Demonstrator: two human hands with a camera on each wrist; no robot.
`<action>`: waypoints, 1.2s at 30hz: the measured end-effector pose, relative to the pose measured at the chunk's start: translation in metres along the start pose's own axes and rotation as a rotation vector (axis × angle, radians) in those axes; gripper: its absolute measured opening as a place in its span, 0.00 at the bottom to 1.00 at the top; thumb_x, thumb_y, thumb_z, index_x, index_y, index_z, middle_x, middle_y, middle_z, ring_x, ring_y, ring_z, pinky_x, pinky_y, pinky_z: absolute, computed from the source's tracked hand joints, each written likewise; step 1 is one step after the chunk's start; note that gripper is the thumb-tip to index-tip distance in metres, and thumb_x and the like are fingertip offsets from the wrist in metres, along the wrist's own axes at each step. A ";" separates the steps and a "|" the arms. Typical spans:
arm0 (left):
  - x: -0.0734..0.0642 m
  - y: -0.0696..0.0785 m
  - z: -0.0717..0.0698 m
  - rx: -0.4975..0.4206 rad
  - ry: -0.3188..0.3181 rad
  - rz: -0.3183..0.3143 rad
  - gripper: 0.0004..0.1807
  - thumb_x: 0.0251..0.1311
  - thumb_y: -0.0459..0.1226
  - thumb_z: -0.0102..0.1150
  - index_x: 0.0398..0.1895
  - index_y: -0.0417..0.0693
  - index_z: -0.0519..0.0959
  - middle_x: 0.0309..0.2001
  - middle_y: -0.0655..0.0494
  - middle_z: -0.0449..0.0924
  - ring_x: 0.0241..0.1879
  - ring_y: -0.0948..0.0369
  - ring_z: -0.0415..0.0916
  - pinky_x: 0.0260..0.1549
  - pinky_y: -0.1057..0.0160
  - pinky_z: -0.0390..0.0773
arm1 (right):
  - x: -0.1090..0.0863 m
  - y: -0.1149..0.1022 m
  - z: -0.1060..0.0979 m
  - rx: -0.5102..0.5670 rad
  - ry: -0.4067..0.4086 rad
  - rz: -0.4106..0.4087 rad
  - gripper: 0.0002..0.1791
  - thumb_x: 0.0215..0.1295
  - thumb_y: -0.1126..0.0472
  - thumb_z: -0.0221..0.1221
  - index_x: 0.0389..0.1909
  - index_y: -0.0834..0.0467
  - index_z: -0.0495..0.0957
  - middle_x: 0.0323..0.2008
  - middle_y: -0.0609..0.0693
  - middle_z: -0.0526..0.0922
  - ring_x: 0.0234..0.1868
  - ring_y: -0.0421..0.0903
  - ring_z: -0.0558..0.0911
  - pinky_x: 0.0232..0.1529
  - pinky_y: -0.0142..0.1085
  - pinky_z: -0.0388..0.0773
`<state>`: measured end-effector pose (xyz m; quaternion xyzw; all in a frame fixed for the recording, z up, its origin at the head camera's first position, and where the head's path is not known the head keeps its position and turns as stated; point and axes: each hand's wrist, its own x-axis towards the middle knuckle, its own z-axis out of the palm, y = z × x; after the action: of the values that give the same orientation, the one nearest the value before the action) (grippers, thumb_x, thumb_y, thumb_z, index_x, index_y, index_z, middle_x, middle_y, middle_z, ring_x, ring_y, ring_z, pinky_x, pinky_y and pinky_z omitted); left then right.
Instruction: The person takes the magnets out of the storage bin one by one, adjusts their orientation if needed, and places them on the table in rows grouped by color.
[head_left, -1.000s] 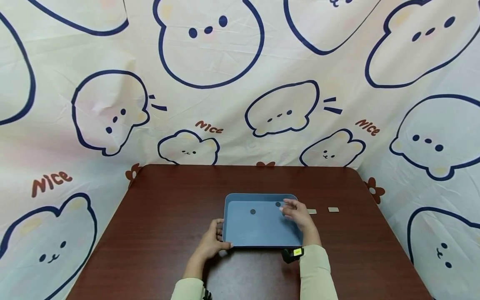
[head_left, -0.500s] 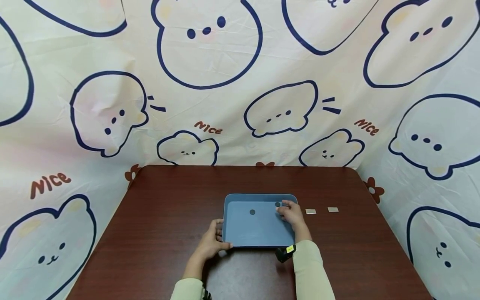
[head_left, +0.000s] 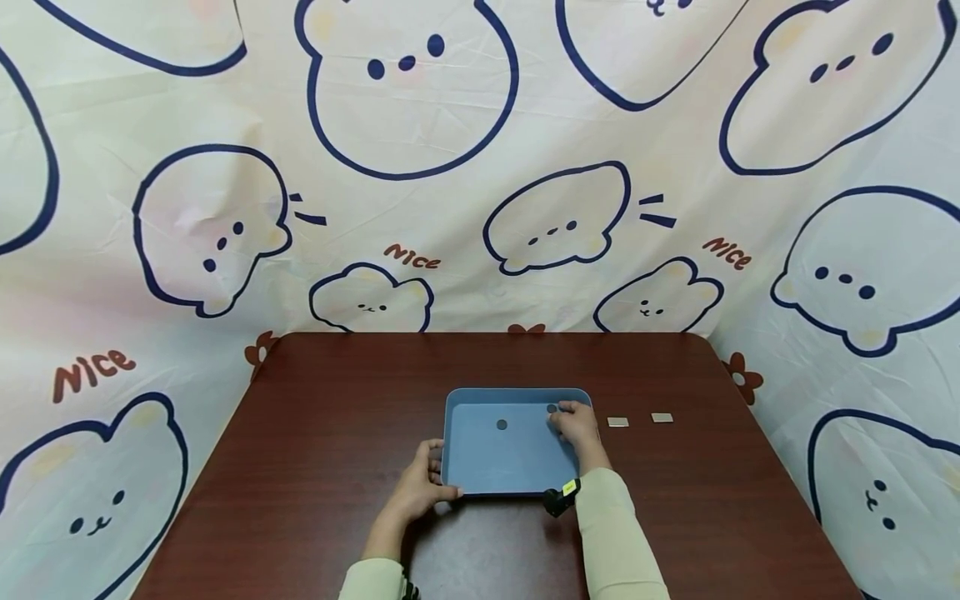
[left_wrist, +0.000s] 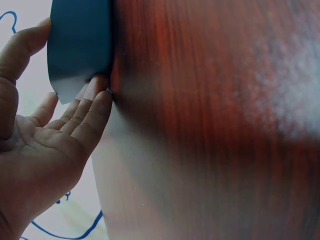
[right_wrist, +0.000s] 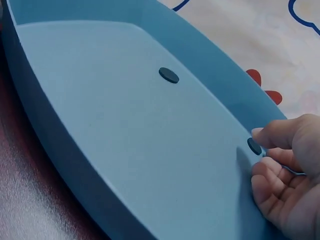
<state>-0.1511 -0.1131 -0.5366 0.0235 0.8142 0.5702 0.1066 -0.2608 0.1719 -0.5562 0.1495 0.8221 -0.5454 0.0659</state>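
A shallow blue tray (head_left: 517, 458) lies on the table, with two small dark round discs on its floor. One disc (head_left: 502, 424) is left of the tray's middle, the other disc (right_wrist: 254, 146) near the far right corner. My left hand (head_left: 417, 487) holds the tray's near left corner, thumb along the front wall and fingers against the left side. Inside the tray, my right hand (head_left: 579, 427) is beside the far right disc. In the right wrist view a fingertip overlaps that disc's edge, while the lower fingers are bent below it.
Right of the tray, two small pale rectangular pieces lie on the table, a nearer piece (head_left: 618, 422) and a farther piece (head_left: 662, 417). The dark wood tabletop (head_left: 337, 417) meets a cartoon-printed cloth (head_left: 465, 208) behind and at both sides.
My right hand has moved left over the tray, closer to the far right disc, uncovering the nearer pale piece. The left hand stays at the corner and both discs keep their places.
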 end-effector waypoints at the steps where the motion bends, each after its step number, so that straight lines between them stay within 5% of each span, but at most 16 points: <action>1: 0.000 0.000 0.000 0.000 0.000 -0.001 0.45 0.42 0.31 0.73 0.64 0.42 0.57 0.43 0.39 0.69 0.34 0.54 0.68 0.26 0.58 0.71 | 0.000 0.000 0.000 -0.008 -0.003 -0.008 0.25 0.61 0.62 0.58 0.59 0.66 0.70 0.51 0.65 0.74 0.40 0.54 0.78 0.35 0.43 0.74; 11: 0.001 -0.001 0.001 0.014 -0.001 0.007 0.45 0.42 0.31 0.73 0.64 0.41 0.57 0.42 0.39 0.70 0.33 0.54 0.69 0.25 0.58 0.71 | 0.003 0.001 0.002 -0.085 -0.063 -0.071 0.20 0.58 0.65 0.61 0.52 0.66 0.76 0.49 0.64 0.76 0.39 0.54 0.78 0.35 0.43 0.75; 20: 0.002 -0.003 0.001 0.014 -0.008 -0.005 0.44 0.44 0.31 0.72 0.64 0.41 0.57 0.43 0.39 0.69 0.34 0.54 0.68 0.27 0.58 0.71 | 0.003 -0.001 0.006 -0.257 -0.023 -0.151 0.17 0.56 0.65 0.63 0.48 0.61 0.81 0.44 0.58 0.79 0.38 0.52 0.76 0.38 0.46 0.72; 29: 0.000 -0.003 0.002 -0.002 -0.010 0.000 0.44 0.43 0.30 0.72 0.64 0.41 0.57 0.43 0.39 0.69 0.33 0.53 0.68 0.26 0.57 0.71 | 0.003 0.005 0.010 -0.329 -0.006 -0.216 0.13 0.56 0.61 0.66 0.43 0.56 0.84 0.45 0.54 0.80 0.45 0.53 0.77 0.41 0.48 0.72; 36: 0.001 -0.002 0.001 -0.025 -0.005 0.000 0.45 0.43 0.29 0.72 0.64 0.41 0.57 0.41 0.40 0.70 0.33 0.53 0.69 0.25 0.58 0.71 | 0.004 0.007 0.012 -0.373 0.042 -0.258 0.10 0.54 0.59 0.67 0.38 0.53 0.85 0.39 0.50 0.82 0.40 0.50 0.78 0.37 0.46 0.72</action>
<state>-0.1513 -0.1125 -0.5386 0.0235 0.8068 0.5802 0.1086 -0.2627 0.1641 -0.5685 0.0398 0.9221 -0.3848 0.0052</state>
